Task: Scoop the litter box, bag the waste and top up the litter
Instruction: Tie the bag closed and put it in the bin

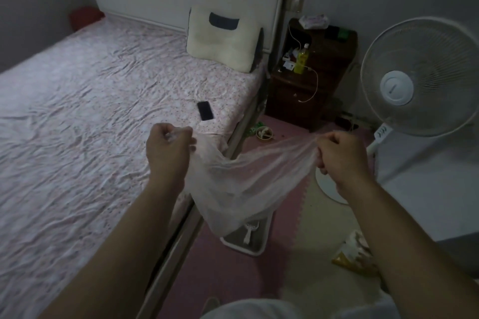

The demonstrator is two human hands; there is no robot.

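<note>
Dim bedroom, left hand (pixel 168 147) and right hand (pixel 339 155) each gripping one plastic bag (pixel 233 184), one litter box (pixel 248 239) below

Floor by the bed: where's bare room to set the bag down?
Bare pink mat between bed rail and cream floor, nearer than the litter box. Crowded: bowl by the nightstand, fan base, snack packet.

both hands (pixel 168 147) stretching plastic bag (pixel 233 184)

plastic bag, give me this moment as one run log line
stage: opening bag | left hand: grips plastic bag | right hand: grips other edge | litter box: on floor below, scoop inside
</note>
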